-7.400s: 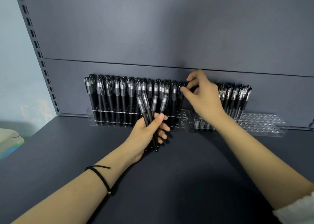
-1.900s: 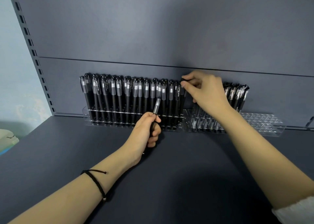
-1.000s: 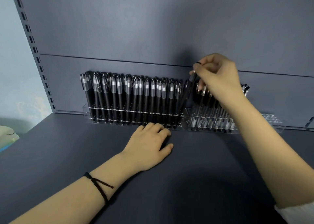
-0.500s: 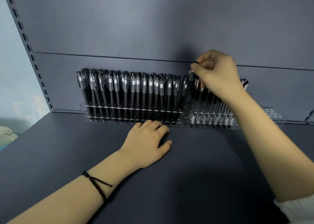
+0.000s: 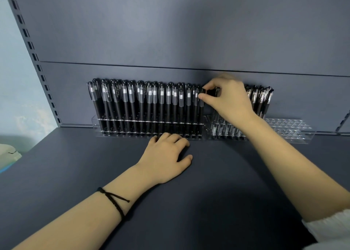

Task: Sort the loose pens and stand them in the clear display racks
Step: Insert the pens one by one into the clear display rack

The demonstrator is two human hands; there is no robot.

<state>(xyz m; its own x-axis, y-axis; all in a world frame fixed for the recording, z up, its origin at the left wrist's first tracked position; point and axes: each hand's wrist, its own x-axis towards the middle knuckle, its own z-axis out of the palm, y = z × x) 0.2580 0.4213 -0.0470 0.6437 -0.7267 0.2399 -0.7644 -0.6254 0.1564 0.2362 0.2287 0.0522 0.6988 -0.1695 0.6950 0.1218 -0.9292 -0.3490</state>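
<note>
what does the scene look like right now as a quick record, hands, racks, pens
left rack: packed with upright black pens
right rack: partly filled, holes at its right end bare
left hand: flat on the shelf, holds nothing
right hand: pinches the top of the end pen at the left rack's right end

Left rack [image 5: 95, 121] and right rack [image 5: 292, 131] sit side by side on the shelf [image 5: 208, 196], against the back panel [image 5: 170, 31]. I see pens [image 5: 147, 107] filling the left rack, my left hand [image 5: 166, 160] on the shelf before it, and my right hand [image 5: 229, 101] at the top of its rightmost pen [image 5: 201, 117].
</note>
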